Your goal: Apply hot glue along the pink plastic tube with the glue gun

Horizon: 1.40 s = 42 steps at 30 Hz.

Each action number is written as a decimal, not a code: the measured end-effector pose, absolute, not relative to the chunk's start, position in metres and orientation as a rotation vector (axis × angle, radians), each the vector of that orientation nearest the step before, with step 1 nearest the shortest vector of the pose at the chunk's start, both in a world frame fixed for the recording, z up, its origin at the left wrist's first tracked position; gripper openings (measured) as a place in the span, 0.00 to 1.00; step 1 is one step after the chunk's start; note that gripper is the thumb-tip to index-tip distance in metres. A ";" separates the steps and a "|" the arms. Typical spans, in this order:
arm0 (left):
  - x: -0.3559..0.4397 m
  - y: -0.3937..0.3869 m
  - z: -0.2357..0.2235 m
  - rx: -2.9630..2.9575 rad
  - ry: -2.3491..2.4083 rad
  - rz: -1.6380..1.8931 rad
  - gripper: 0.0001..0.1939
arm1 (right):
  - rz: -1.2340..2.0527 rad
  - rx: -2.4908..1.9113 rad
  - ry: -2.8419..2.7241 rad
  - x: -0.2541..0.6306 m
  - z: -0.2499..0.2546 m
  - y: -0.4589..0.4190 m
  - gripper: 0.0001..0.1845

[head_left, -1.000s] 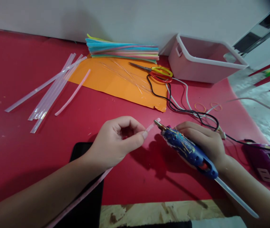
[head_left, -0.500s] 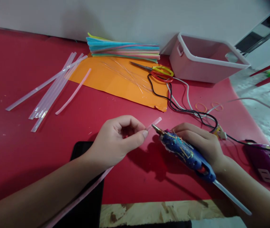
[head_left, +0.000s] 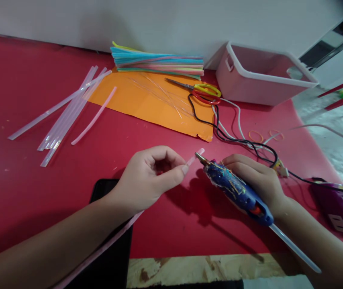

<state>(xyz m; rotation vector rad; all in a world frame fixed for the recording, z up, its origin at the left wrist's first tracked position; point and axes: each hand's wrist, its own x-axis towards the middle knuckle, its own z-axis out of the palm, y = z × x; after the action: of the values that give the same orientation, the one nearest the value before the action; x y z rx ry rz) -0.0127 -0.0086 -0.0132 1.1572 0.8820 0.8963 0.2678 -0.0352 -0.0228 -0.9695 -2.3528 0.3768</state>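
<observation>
Thumb and fingers of my left hand pinch a long pink pipe cleaner near one end, leaving a short tip sticking out to the right. Its long tail runs back beneath my left forearm. My right hand is wrapped round a blue hot glue gun smeared with dried glue. The gun's metal nozzle is at the protruding tip of the pipe cleaner; whether they touch I cannot tell. A clear glue stick juts from the rear of the gun. A shorter pink pipe cleaner lies on the table beyond my left hand.
Several clear glue sticks lie at left on the red table. An orange envelope carries scissors, near bundled pipe cleaners. A pink bin, cables, a purple power strip and a dark phone-like slab surround the hands.
The glue gun's nozzle has moved slightly right and up along the pipe cleaner, closer to its free end. My left hand holds almost still.
</observation>
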 end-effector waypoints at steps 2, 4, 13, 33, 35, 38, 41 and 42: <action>-0.013 -0.009 -0.013 1.163 0.885 0.897 0.06 | 0.390 -0.958 -2.365 0.267 -0.021 -0.035 0.02; -0.013 -0.008 -0.013 1.161 0.890 0.899 0.06 | 0.383 -0.953 -2.383 0.267 -0.019 -0.036 0.03; -0.011 -0.008 -0.010 1.144 0.902 0.896 0.06 | 0.377 -0.907 -2.399 0.267 -0.019 -0.036 0.08; -0.012 -0.009 -0.011 1.170 0.888 0.888 0.06 | 0.389 -0.962 -2.376 0.270 -0.020 -0.034 0.04; -0.012 -0.009 -0.010 1.173 0.889 0.883 0.06 | 0.395 -0.950 -2.386 0.268 -0.018 -0.034 0.04; -0.012 -0.009 -0.010 1.173 0.905 0.881 0.06 | 0.410 -0.958 -2.385 0.267 -0.016 -0.034 0.03; -0.012 -0.009 -0.009 1.189 0.934 0.884 0.06 | 0.408 -0.909 -2.431 0.264 -0.012 -0.034 0.02; -0.011 -0.009 -0.008 1.193 0.954 0.886 0.06 | 0.399 -0.891 -2.451 0.263 -0.010 -0.034 0.02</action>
<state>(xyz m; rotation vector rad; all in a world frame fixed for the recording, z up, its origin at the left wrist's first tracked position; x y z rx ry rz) -0.0115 -0.0093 -0.0083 1.1935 0.9536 0.8862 0.2635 -0.0343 -0.0100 -0.8911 -2.4512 0.3991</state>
